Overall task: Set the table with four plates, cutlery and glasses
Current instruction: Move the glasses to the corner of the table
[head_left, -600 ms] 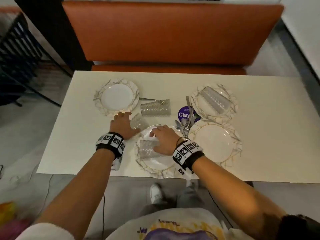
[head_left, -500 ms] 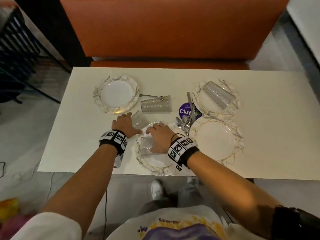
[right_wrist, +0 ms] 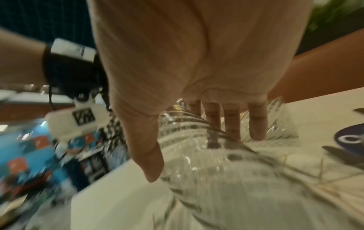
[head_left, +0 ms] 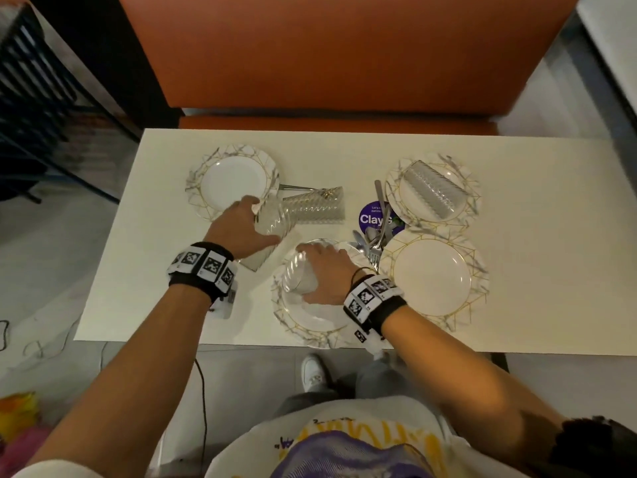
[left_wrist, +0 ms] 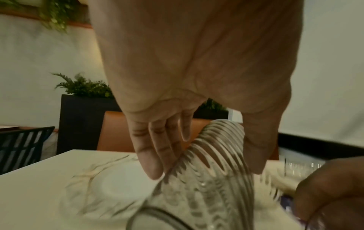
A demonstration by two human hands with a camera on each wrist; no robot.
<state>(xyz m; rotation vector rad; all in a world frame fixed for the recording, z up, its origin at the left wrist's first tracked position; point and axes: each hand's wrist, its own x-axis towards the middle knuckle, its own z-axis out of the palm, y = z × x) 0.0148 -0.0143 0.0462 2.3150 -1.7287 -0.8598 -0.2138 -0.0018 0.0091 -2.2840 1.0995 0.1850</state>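
Four marbled plates sit on the white table (head_left: 551,236): far left (head_left: 231,181), far right (head_left: 432,188), near right (head_left: 432,277) and near middle (head_left: 310,322). My left hand (head_left: 248,225) grips a ribbed glass (head_left: 272,222) (left_wrist: 212,163), tilted and lifted beside the far left plate. My right hand (head_left: 324,270) grips a second ribbed glass (head_left: 298,276) (right_wrist: 187,140) over the near middle plate. A third glass (head_left: 317,205) lies on its side mid-table; another glass (head_left: 431,191) lies on the far right plate. Cutlery (head_left: 374,236) is piled between the plates.
A purple round coaster (head_left: 374,217) lies under the cutlery. A fork (head_left: 296,188) lies behind the lying glass. An orange bench (head_left: 344,63) runs along the table's far side. A black chair (head_left: 34,98) stands at the left.
Both hands have closed round their glasses. The left one has lifted its glass off the table toward the far left plate; the right one has raised its glass off the near plate.
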